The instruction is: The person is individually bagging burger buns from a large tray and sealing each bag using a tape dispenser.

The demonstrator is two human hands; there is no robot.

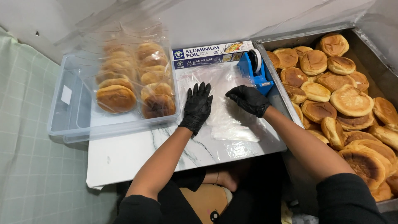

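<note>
Left hand (196, 107) lies flat, fingers spread, on the bags (227, 114) at the board's (124, 155) front edge; right hand (248, 99), nearer the stack's far end, prob. pinches the top bag.

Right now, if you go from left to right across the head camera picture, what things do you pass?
Clear plastic bin → bagged buns → left hand → clear plastic bags → right hand → blue tape dispenser → metal tray of loose buns.
</note>
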